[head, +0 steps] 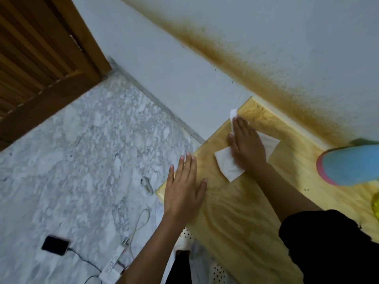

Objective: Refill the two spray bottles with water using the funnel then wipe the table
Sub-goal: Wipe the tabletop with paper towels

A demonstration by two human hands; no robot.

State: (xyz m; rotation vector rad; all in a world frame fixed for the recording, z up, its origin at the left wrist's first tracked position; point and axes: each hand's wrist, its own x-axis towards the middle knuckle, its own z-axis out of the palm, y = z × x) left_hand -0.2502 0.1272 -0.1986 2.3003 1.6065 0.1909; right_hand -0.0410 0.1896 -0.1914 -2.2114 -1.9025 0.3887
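Right hand (246, 146) flat on one white tissue (229, 165) (left hand (182, 187) flat, empty) on table (235, 212).

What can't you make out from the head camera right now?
- Spray bottles and funnel: not identifiable; only a blurred blue object and a yellow one, both cut by the right edge.
- Tissue: middle hidden under the right hand.
- Table: wetness unreadable through motion blur.

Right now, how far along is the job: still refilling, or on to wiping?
On to wiping. The right hand presses a white tissue flat on the wooden table near its far corner; the left hand braces the edge. No bottles or funnel are visible, so refilling can't be confirmed. The near tabletop remains.
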